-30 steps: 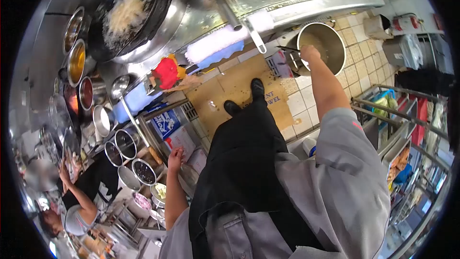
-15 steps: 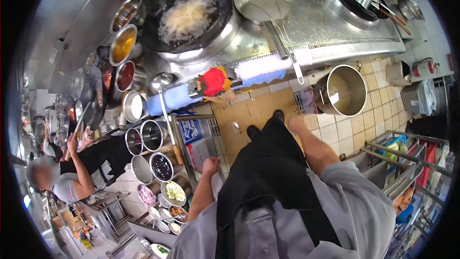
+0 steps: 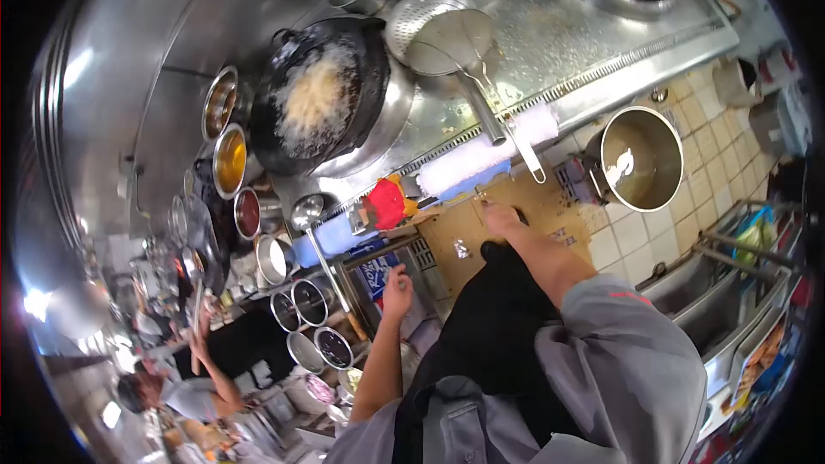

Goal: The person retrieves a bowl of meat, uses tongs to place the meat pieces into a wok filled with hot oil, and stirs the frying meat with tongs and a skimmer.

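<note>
My left hand (image 3: 397, 294) is raised in front of my apron, its fingers loosely apart and holding nothing visible. Nearest to it is the long handle of a steel ladle (image 3: 308, 210) resting beside the counter edge. My right hand (image 3: 501, 219) reaches forward below a white towel (image 3: 516, 133), a finger stretched out; nothing shows in it, though it is slightly blurred. On the stove, pale food (image 3: 316, 103) bubbles in oil inside a black wok (image 3: 371, 77). To the wok's right lie a perforated skimmer (image 3: 408, 21) and a wire-mesh strainer (image 3: 451, 43), handles jutting over the edge.
A tall steel pot (image 3: 664, 155) with liquid stands on the tiled floor at right. Metal bowls of sauces, including an orange liquid (image 3: 230, 163), line the left side. A red cloth (image 3: 387, 202) lies on the counter edge. A co-worker (image 3: 193, 395) works at far left.
My right hand has moved forward and left, toward the counter edge. My left hand has risen slightly and its fingers have loosened. The head view has turned, shifting the scene.
</note>
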Tool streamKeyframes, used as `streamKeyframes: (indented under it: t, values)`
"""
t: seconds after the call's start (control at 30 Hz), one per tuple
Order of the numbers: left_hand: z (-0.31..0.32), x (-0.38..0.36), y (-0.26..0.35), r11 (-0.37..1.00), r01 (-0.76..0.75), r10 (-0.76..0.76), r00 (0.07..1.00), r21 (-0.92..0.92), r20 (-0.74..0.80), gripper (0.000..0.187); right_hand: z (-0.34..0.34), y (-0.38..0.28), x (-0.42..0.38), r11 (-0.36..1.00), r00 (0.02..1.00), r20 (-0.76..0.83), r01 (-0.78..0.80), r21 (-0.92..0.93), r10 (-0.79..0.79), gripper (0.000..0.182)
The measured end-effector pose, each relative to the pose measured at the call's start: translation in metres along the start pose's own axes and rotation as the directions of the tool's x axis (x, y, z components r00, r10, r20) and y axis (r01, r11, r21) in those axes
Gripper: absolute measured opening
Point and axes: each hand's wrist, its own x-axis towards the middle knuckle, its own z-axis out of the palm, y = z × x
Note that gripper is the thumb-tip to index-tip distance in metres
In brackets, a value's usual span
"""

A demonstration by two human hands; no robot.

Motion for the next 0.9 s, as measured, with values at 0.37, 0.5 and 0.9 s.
streamKeyframes:
  t: [0.37, 0.5, 0.9]
  values:
    - [-0.069, -0.084, 0.001, 0.775, 0.632, -0.461, 0.577, -0.011, 0.675, 0.025, 0.006, 0.006, 0.082, 0.371, 0.786, 0.325, -0.557, 0.743, 0.526, 0.043]
    - [-0.09, -0.044, 0.01, 0.7, 0.713, -0.564, 0.514, 0.043, 0.646, 0.027, 0.019, 0.014, 0.091, 0.483, 0.821, 0.369, -0.559, 0.674, 0.434, 0.044]
    - [-0.067, 0.037, 0.087, 0.811, 0.579, -0.51, 0.625, 0.087, 0.591, 0.034, 0.112, 0.018, 0.137, 0.662, 0.881, 0.026, -0.374, 0.65, 0.472, 0.039]
